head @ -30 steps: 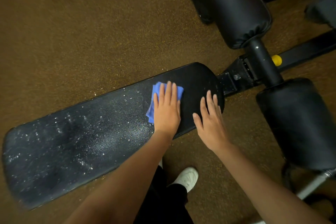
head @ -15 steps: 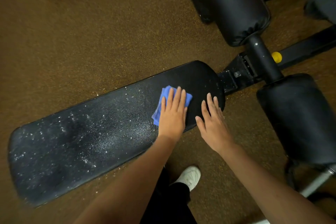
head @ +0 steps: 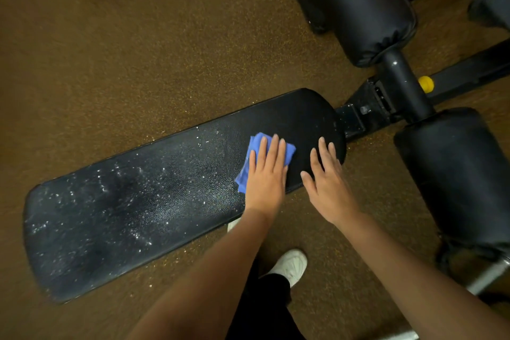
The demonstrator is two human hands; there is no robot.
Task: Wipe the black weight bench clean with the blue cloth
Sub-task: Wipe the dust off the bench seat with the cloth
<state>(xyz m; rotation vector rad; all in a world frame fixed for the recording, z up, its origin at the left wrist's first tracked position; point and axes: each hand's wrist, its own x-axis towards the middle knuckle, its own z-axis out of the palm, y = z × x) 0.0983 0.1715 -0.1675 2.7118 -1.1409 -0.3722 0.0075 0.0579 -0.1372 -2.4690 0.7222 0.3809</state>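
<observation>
A white shoe (head: 292,263) is showing at the bottom centre on the brown speckled floor (head: 110,50). Above it, the left hand (head: 266,174) is pressing flat, fingers straight, on the blue cloth (head: 255,146), which is lying on the black weight bench surface (head: 124,207) right of centre. Just beside it, the right hand (head: 327,182) is resting open on the surface's rounded end. White specks are covering the surface's left part. Black roller pads (head: 367,8) and a yellow knob (head: 425,84) are sitting at the upper right. No writing is showing legibly.

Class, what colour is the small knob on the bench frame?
Yellow: the knob shows clearly in the head view.
</observation>
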